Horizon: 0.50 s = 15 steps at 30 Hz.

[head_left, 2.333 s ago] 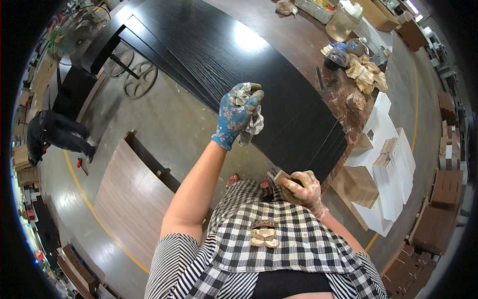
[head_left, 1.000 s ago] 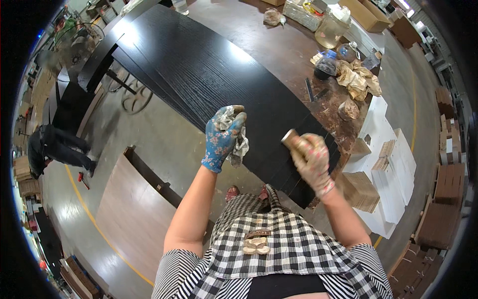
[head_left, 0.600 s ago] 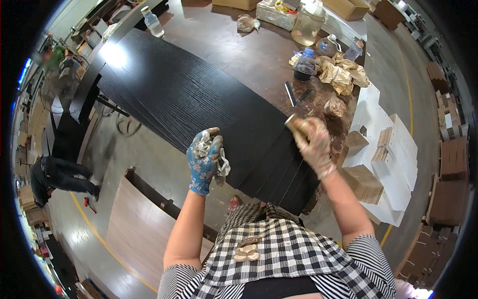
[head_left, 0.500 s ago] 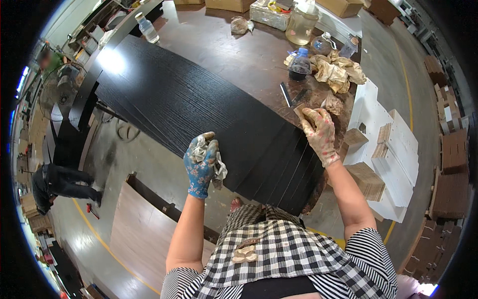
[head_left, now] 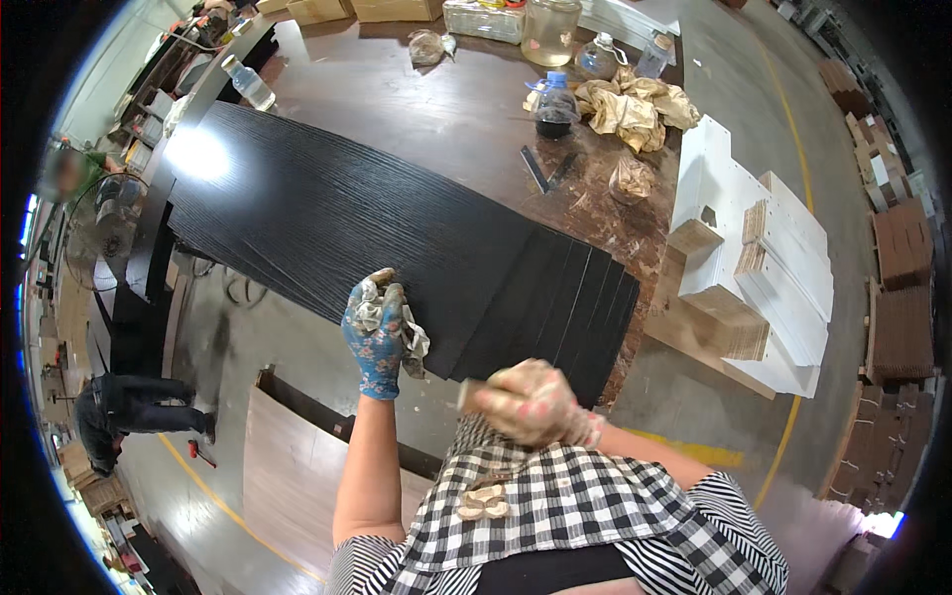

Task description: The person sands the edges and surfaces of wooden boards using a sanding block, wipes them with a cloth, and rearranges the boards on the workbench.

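Your left hand [head_left: 377, 337], at frame centre, has its fingers clenched around a crumpled rag [head_left: 372, 309] by the black panel [head_left: 397, 248]; your right hand [head_left: 531, 402], just lower right, grips a small brush [head_left: 466, 394]

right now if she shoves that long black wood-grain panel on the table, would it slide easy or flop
The black panel looks stiff: it lies flat along the brown table with no sag, though its near end juts past the edge. Its length suggests it is probably heavy and awkward for one hand. The crumpled rag in the gloved left hand, by contrast, would likely flop.
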### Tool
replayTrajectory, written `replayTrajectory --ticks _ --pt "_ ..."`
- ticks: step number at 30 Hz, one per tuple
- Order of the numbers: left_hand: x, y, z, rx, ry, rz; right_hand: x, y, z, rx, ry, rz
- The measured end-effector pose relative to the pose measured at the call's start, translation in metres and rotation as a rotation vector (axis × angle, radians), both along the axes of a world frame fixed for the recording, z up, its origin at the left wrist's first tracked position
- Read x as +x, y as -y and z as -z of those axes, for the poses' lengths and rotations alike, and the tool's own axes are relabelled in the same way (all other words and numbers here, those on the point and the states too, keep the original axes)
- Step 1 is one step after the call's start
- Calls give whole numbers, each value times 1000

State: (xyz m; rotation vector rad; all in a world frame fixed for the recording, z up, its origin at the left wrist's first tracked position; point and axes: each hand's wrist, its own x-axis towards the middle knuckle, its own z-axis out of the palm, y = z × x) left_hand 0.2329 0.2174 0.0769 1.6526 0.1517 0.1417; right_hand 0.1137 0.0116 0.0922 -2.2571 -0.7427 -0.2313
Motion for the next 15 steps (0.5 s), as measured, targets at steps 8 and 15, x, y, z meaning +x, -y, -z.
replayTrajectory --ticks 8,15 --pt "-1 -2 0 87 91 5 16 71 4 -121 79 167" --pt "-2 3 -8 121 55 -2 112 149 16 -72 201 553"
